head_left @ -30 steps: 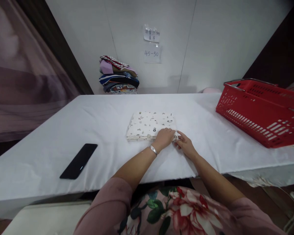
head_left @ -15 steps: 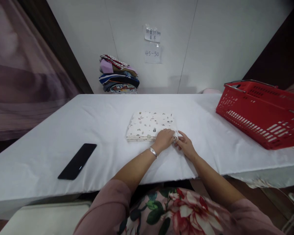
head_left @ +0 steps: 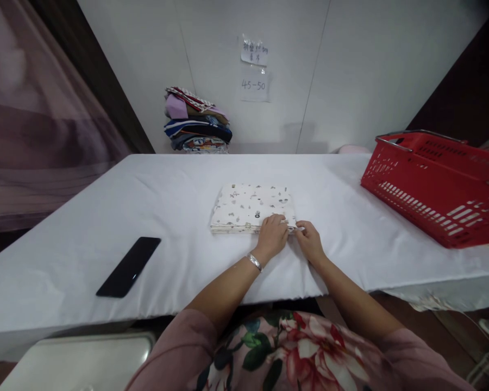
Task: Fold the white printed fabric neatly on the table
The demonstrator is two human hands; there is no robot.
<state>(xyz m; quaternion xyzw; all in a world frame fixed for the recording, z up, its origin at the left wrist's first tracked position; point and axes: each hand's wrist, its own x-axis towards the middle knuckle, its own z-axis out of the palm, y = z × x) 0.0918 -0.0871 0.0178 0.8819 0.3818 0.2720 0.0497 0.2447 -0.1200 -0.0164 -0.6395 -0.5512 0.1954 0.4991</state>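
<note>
A folded white cloth (head_left: pixel 248 206) with small dark prints lies in layers in the middle of the white-covered table. My left hand (head_left: pixel 273 234), with a silver bracelet at its wrist, rests on the cloth's near edge towards the right, its fingers together over the layers. Just to its right, my right hand (head_left: pixel 308 240) pinches the cloth's near right corner between thumb and fingers.
A black phone (head_left: pixel 129 267) lies on the table (head_left: pixel 179 190) at the left. At the right stands a red basket (head_left: pixel 436 187). Folded fabrics (head_left: pixel 198 122) are stacked beyond the back edge, and paper signs (head_left: pixel 255 84) hang on the wall.
My right hand's fingers have closed in on the corner of the cloth, and the corner lies flatter. My left hand has shifted very slightly on the near edge.
</note>
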